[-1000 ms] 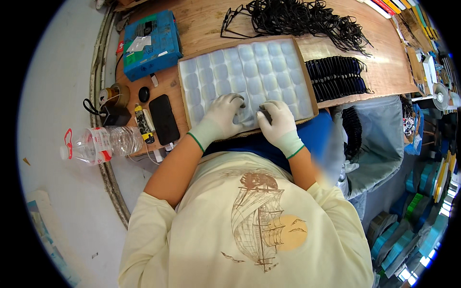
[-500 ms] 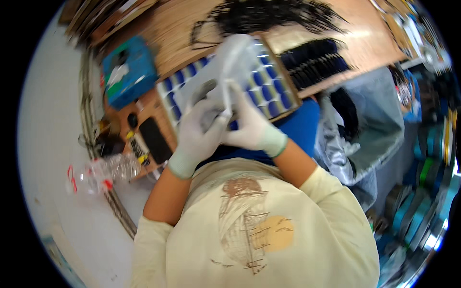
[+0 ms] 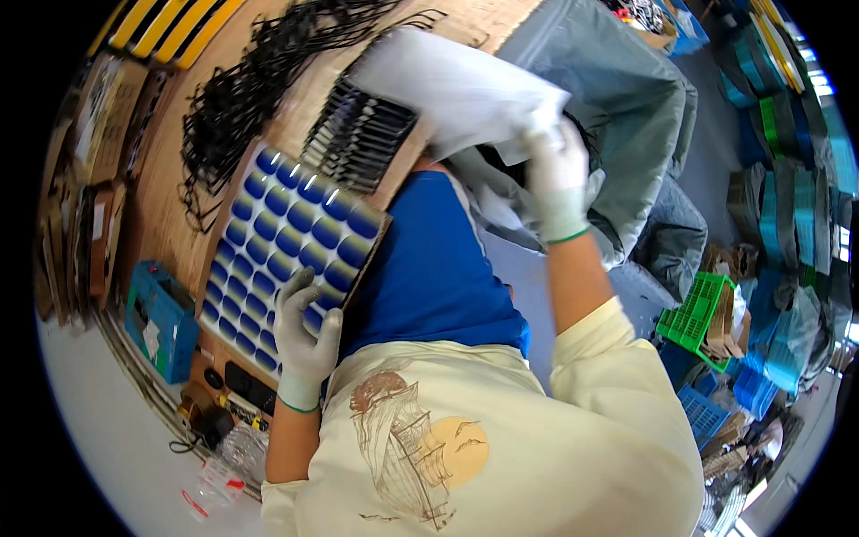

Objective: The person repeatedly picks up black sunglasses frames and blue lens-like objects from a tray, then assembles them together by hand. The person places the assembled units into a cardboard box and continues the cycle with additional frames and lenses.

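Observation:
My right hand, in a white glove, is closed on one end of a white translucent sheet. The sheet stretches leftward from it, over the open grey bag and the table's edge. To the left lies a shallow cardboard box with rows of oval blue lenses that fade to a yellowish tint. My gloved left hand is over the box's near side, its fingers apart and nothing held. Whether its fingertips touch the lenses I cannot tell.
Beyond the box are a row of dark glasses frames and a tangled heap of black frames. A large grey bag stands right of the table. A blue box sits at left; a green crate is on the right.
The sheet has gone from both hands above the lens box to my right hand alone, off to the right. My left hand has let go of it. The view has turned rightward.

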